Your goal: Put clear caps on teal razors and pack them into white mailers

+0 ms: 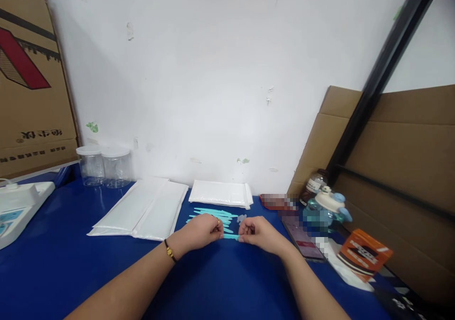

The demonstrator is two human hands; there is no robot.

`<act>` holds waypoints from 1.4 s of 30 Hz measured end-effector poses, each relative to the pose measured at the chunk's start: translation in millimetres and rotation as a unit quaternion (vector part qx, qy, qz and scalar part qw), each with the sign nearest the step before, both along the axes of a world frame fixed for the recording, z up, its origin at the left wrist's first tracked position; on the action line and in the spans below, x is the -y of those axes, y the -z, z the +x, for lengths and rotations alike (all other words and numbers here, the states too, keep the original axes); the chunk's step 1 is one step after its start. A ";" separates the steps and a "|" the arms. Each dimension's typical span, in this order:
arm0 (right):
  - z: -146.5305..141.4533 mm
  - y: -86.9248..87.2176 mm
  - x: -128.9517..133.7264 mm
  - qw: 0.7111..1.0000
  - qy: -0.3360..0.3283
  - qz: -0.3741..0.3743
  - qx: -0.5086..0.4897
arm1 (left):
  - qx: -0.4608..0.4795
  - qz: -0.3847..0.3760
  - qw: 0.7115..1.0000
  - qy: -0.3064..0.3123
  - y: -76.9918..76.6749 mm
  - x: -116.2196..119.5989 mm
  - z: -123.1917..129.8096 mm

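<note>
Both hands meet over the blue table [220, 282], pinching a slim turquoise stick [231, 237] by its two ends. My left hand [202, 230], with a ring and a dark bracelet at the wrist, is closed on the left end. On the right end, the thumb and fingers of my right hand [256, 232] are pressed together. Just behind the hands lies a loose heap of similar turquoise sticks [213, 213], partly covered by my left hand. Small translucent pieces [241, 219] sit beside the heap, near my right fingers; their kind is unclear.
White padded mailers [142, 208] lie left, and another white mailer stack [220, 193] is at the wall. Clear jars [115, 168] and a power strip [24, 201] stand further left. On the right are a phone [302, 237], a water bottle [325, 208] and an orange box [365, 253].
</note>
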State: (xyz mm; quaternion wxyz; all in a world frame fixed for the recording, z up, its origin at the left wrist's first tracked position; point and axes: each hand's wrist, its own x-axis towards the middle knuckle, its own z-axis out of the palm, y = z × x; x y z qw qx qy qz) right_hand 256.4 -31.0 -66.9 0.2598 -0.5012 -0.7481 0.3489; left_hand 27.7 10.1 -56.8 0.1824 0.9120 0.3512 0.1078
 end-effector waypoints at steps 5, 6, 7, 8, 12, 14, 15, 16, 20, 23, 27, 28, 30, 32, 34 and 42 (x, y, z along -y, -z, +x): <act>23.4 -1.2 -4.3 1.000 0.023 -0.004 -0.003 | -0.018 -0.003 0.999 -0.030 -3.2 -10.5 -16.2; 28.7 -1.7 -5.0 1.000 0.027 -0.005 0.008 | -0.021 -0.019 0.999 -0.032 -3.0 -13.3 -20.6; 33.1 -2.0 -5.6 0.999 0.030 -0.008 0.022 | -0.022 -0.044 0.998 -0.030 -2.6 -16.0 -24.5; 36.3 -1.9 -6.2 0.999 0.033 -0.010 0.039 | -0.021 -0.070 0.997 -0.027 -2.1 -18.4 -27.8; 39.0 0.4 -8.1 0.995 0.053 0.002 0.085 | -0.011 -0.096 0.995 -0.037 -0.8 -24.6 -31.5; 37.8 0.6 -8.9 0.993 0.075 0.036 0.085 | 0.003 -0.058 0.996 -0.061 -1.1 -26.6 -30.1; 37.4 0.3 -9.3 0.991 0.086 0.056 0.086 | 0.014 -0.033 0.997 -0.074 -1.3 -27.6 -29.4; 37.1 -0.3 -9.6 0.988 0.095 0.076 0.090 | 0.023 -0.010 0.996 -0.086 -1.3 -28.6 -29.0; 37.5 -2.4 -10.8 0.980 0.101 0.116 0.123 | 0.019 0.042 0.995 -0.090 -0.4 -30.8 -29.0; 37.9 -3.7 -10.0 0.977 0.096 0.130 0.142 | 0.000 0.057 0.996 -0.067 -1.7 -28.2 -29.0; 37.0 -5.6 -6.1 0.977 0.081 0.127 0.150 | -0.015 0.043 0.999 -0.015 -7.3 -20.3 -28.6; 36.4 -5.9 -4.9 0.978 0.074 0.121 0.150 | -0.021 0.031 0.999 0.007 -8.1 -18.6 -28.5; 34.8 -6.3 -2.9 0.980 0.058 0.108 0.156 | -0.036 0.014 0.998 0.045 -7.9 -16.5 -27.7; 33.7 -6.5 -1.7 0.979 0.049 0.098 0.169 | -0.044 0.015 0.997 0.065 -5.6 -15.9 -26.3; 33.8 -6.7 -1.4 0.978 0.049 0.094 0.180 | -0.045 0.021 0.996 0.073 -2.4 -16.1 -24.4; 40.6 -0.1 -9.4 0.973 0.065 0.129 0.181 | -0.048 0.043 0.996 0.057 1.6 -12.5 -17.1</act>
